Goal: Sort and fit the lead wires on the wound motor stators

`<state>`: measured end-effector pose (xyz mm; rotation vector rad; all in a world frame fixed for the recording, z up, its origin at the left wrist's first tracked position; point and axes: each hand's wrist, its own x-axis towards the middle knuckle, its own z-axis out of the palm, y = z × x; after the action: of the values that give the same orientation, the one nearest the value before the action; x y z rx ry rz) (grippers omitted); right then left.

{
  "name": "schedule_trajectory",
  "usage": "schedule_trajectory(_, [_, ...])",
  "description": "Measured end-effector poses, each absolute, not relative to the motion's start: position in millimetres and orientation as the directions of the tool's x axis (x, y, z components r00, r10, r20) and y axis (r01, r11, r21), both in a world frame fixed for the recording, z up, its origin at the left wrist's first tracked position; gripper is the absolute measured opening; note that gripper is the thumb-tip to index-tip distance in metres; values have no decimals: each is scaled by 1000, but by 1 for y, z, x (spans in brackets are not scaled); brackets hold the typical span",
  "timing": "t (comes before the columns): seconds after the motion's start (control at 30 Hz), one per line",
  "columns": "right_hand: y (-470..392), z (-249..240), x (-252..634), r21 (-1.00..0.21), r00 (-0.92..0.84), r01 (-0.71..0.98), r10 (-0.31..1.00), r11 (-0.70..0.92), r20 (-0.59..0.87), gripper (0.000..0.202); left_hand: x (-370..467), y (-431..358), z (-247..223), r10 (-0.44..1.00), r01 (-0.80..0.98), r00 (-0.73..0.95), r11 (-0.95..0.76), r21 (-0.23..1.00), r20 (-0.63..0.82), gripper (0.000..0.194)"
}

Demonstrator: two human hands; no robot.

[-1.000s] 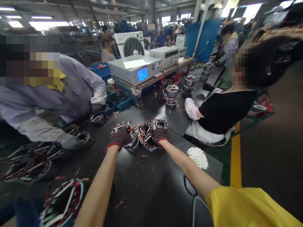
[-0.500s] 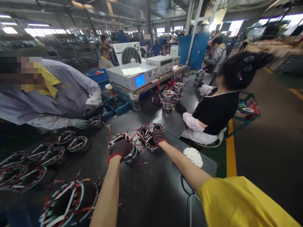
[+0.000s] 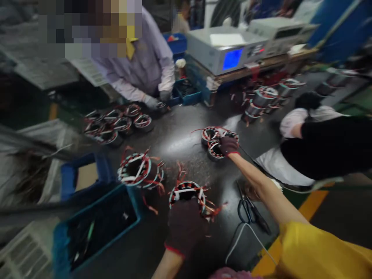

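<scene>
My left hand [image 3: 186,224], in a dark glove with red trim, is closed on a motor stator [image 3: 187,186] with red wires and white ties, close in front of me. Its fingers are partly hidden behind the back of the hand. Farther off, my right hand [image 3: 229,145], gloved alike, is wrapped on the rim of another stator [image 3: 233,135]. Two more stators, one behind [image 3: 209,133] and one in front [image 3: 215,150], stand against it. Left of my left hand sits a larger-looking stator [image 3: 135,170] with loose red leads.
A blue tray [image 3: 135,207] lies front left, beside a blue bin [image 3: 106,166]. Scissors [image 3: 247,209] lie at right. Several stators [image 3: 120,124] stand near a co-worker [image 3: 145,50]. A tester [image 3: 203,50] stands at the back; a second co-worker [image 3: 328,143] sits right.
The view has swung left and down. My left hand has drawn its stator away from the group, toward me. My right hand remains at the clustered stators.
</scene>
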<state>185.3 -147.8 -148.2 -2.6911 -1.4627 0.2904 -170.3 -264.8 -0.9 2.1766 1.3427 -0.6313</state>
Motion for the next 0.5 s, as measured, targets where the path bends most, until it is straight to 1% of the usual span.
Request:
schedule_trajectory(0.07, [-137,-160,185,-68,544,825,821,-562,-174,32,-172,-279,0,625,921,381,-321,221,-681,38])
schedule_trajectory(0.13, [-129,-170,179,-33,553,822,812,-568,-187,36,-171,-284,3,604,933,357,-273,237,-712,41])
schedule_trajectory(0.2, [-123,-175,167,-45,553,822,814,-568,-180,41,-168,-285,7,601,940,337,-261,221,-725,44])
schedule_trajectory(0.3, [-109,-173,142,-78,570,807,806,-586,-157,45,-161,-283,13,591,938,334,-283,199,-734,43])
schedule_trajectory(0.4, [-86,-158,121,-116,578,792,798,-599,-174,44,-158,-284,11,593,927,366,-300,225,-717,42])
schedule_trajectory(0.5, [-73,-141,111,-171,537,798,811,-578,-234,52,-161,-289,2,644,918,396,-293,267,-655,38])
